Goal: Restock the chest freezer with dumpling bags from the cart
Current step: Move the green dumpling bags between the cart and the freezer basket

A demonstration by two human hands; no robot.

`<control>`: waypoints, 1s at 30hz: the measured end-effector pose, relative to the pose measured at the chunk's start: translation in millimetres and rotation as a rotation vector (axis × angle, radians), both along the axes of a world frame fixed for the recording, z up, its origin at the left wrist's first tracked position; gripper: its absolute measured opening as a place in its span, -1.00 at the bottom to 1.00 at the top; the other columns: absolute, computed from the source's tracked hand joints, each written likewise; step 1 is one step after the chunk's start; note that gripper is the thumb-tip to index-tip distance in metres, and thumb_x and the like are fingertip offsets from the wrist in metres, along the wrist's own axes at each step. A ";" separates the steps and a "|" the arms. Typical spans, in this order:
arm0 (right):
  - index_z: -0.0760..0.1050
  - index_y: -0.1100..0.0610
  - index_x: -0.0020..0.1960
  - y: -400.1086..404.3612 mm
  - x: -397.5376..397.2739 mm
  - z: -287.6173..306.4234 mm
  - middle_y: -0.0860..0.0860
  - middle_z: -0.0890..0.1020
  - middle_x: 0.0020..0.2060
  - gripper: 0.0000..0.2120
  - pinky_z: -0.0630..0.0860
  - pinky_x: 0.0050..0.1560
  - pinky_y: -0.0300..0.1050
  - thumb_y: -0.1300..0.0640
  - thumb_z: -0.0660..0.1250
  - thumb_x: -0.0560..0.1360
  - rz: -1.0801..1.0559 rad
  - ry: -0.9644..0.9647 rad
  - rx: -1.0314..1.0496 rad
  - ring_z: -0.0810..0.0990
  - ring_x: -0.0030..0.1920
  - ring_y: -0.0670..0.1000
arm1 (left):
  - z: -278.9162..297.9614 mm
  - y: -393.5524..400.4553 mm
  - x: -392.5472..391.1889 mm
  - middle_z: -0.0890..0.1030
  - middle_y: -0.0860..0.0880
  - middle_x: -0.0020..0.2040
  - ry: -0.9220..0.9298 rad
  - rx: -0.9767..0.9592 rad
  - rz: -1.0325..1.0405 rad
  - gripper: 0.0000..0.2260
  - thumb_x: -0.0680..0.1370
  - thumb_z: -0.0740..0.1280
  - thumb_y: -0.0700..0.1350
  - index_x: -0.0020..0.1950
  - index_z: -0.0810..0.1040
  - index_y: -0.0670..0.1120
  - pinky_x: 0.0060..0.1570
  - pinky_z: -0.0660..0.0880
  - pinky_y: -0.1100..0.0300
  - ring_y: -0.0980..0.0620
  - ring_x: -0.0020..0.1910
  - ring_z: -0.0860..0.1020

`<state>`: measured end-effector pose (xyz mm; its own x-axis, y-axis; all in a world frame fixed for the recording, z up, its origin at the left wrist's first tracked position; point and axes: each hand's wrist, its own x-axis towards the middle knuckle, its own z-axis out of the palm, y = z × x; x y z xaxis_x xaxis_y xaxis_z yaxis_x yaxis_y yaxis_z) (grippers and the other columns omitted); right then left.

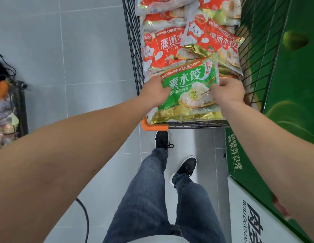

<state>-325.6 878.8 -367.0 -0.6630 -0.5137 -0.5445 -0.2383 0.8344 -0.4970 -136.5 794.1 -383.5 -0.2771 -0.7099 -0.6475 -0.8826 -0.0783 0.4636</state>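
A green dumpling bag [186, 95] with a gold lower edge lies on top at the near end of the black wire cart [133, 55]. My left hand [155, 92] grips its left edge and my right hand [229, 92] grips its right edge, fingers curled over the plastic. Behind it, several red dumpling bags [163, 48] are piled deeper in the cart. The green freezer side [293, 95] stands right against the cart; its opening is out of view.
An orange corner bumper [153, 127] marks the cart's near edge, above my feet on the grey tiled floor [74, 50]. A black rack with packaged goods [7, 109] stands at far left. A black cable [85, 218] lies on the floor.
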 end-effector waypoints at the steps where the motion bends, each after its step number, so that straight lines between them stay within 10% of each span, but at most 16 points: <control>1: 0.59 0.12 -0.14 4.4 -5.9 -1.7 0.08 0.67 -0.15 -0.90 0.59 -0.06 0.03 0.14 0.34 0.52 -0.027 0.024 0.003 0.63 -0.11 0.13 | -2.4 -2.7 -2.8 0.56 -0.15 0.18 -0.012 -0.019 -0.013 -0.66 0.61 0.23 -0.08 0.35 0.41 -0.19 0.00 0.51 0.07 -0.16 0.09 0.57; 6: 0.60 0.07 -0.12 22.2 -19.8 -20.3 0.10 0.70 -0.06 -0.90 0.58 0.09 0.12 0.12 0.33 0.53 -0.117 0.105 0.053 0.64 0.02 0.17 | -22.9 -11.0 -12.0 0.56 -0.20 0.09 -0.102 0.094 0.053 -0.69 0.57 0.20 -0.19 0.28 0.39 -0.28 -0.35 0.35 0.13 -0.16 -0.01 0.56; 11: 0.58 0.09 -0.10 25.7 -18.6 -30.2 0.04 0.65 -0.11 -0.89 0.57 0.01 0.03 0.15 0.29 0.56 -0.207 0.132 0.058 0.62 -0.01 0.13 | -34.0 -13.7 -12.4 0.56 -0.18 0.03 -0.047 0.348 0.290 -0.78 0.59 0.15 -0.25 0.17 0.51 -0.26 0.07 0.56 -0.07 -0.14 -0.03 0.54; 16: 0.58 0.09 -0.06 37.1 -29.6 -18.4 0.04 0.67 -0.05 -0.88 0.57 0.09 0.08 0.17 0.27 0.57 -0.197 0.135 0.016 0.62 0.01 0.12 | -31.9 -18.0 -15.5 0.67 -0.06 -0.11 0.141 0.422 0.535 -0.84 0.62 0.21 -0.27 -0.02 0.57 -0.13 -0.24 0.63 0.13 0.05 -0.24 0.63; 30: 0.55 0.12 -0.03 138.1 -92.9 126.8 0.06 0.65 -0.07 -0.90 0.54 0.04 0.04 0.18 0.25 0.55 -0.524 0.258 -0.266 0.60 -0.01 0.11 | 122.5 10.7 -150.2 0.69 -0.10 -0.06 0.539 0.147 0.116 -0.86 0.57 0.26 -0.25 -0.02 0.60 -0.09 -0.13 0.66 0.00 -0.11 -0.05 0.68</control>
<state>-418.5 1017.0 -240.2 -0.9553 -0.1819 -0.2329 0.0280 0.7290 -0.6840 -286.8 804.8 -261.0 -0.5211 -0.6684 -0.5307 -0.5059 -0.2590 0.8228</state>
